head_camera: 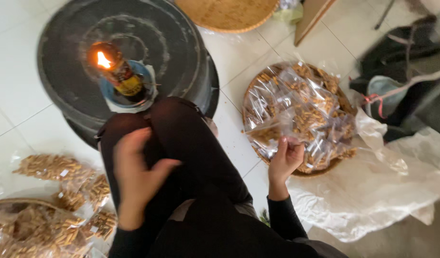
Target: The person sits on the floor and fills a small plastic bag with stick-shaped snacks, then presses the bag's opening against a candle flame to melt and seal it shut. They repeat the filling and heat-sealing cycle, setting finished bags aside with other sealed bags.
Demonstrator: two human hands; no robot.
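Note:
My right hand [286, 160] pinches the edge of a clear plastic bag [277, 126] of brown snack sticks, lifting it off a round woven tray [320, 171] heaped with more such bags. My left hand [136, 174] hovers blurred over my bent knee in black trousers [191, 138], fingers spread, holding nothing. Ahead of the knee a bottle lamp with a lit flame [115, 71] stands in a blue dish [107, 93] on an upturned black basin [181, 43].
Filled snack bags [50, 166] lie at the left, some in a woven basket [9, 203]. A white plastic sheet [387, 191] spreads at the right. Another woven tray [227, 14] sits at the top, dark cloth and bags [406, 71] at far right. White tiled floor.

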